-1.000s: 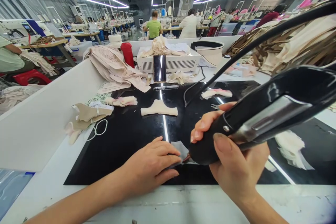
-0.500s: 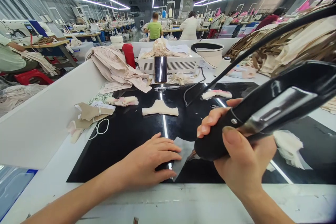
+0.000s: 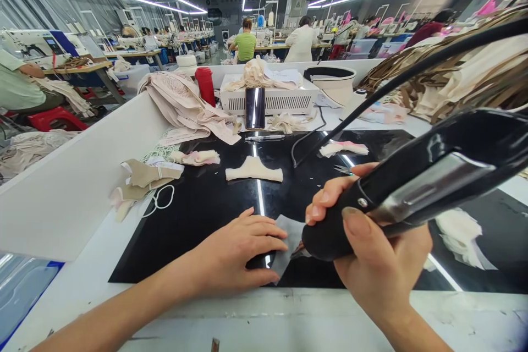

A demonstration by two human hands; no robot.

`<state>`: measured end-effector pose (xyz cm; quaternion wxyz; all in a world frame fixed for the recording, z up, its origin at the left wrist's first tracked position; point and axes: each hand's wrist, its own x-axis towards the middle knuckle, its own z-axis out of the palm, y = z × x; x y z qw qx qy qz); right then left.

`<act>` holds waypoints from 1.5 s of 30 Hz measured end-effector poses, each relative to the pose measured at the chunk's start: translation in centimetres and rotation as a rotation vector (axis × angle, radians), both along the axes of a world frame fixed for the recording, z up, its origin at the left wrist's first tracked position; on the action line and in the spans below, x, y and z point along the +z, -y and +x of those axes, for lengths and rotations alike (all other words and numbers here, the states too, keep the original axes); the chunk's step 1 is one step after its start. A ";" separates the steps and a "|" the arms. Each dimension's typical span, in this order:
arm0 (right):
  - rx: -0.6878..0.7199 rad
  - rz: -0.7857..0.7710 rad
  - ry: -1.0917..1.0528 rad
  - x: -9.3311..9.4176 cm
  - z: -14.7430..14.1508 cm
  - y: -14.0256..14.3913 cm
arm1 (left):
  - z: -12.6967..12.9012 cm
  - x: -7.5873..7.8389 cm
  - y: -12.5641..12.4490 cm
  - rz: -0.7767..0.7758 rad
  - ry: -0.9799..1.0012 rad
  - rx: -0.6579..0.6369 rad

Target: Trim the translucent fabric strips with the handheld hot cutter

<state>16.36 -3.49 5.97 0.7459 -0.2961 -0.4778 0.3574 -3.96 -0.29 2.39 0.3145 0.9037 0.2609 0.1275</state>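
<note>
My right hand (image 3: pixel 377 256) grips a black handheld tool (image 3: pixel 416 181) with a metal strip and a black cable running up to the right. Its rounded tip points down at a small grey fabric piece (image 3: pixel 289 236) on the black glossy mat (image 3: pixel 198 214). My left hand (image 3: pixel 235 256) lies flat on the mat, fingers pressing the left edge of that grey piece. A cream fabric piece (image 3: pixel 253 170) rests farther back on the mat.
A white side wall (image 3: pixel 82 176) borders the left. Beige fabric scraps and a white loop (image 3: pixel 142 181) lie beside it. A phone (image 3: pixel 254 107) leans on a white box, with a red bottle (image 3: pixel 205 85), a pen and fabric piles behind. Other people sit at distant tables.
The tool tip and my right hand have shifted slightly over the grey piece; my left hand stays pressed on it. The view has drifted a little.
</note>
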 end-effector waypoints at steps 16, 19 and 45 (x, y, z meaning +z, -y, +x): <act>0.028 0.018 0.068 0.2 -0.8 1.2 | 0.1 0.2 0.0 -0.001 -0.015 -0.003; 0.031 -0.005 0.000 0.6 -0.3 0.8 | -0.1 0.2 0.0 0.009 -0.007 -0.008; -0.154 0.028 -0.002 -0.7 0.9 -2.5 | 0.3 -1.0 0.2 0.135 -0.117 -0.011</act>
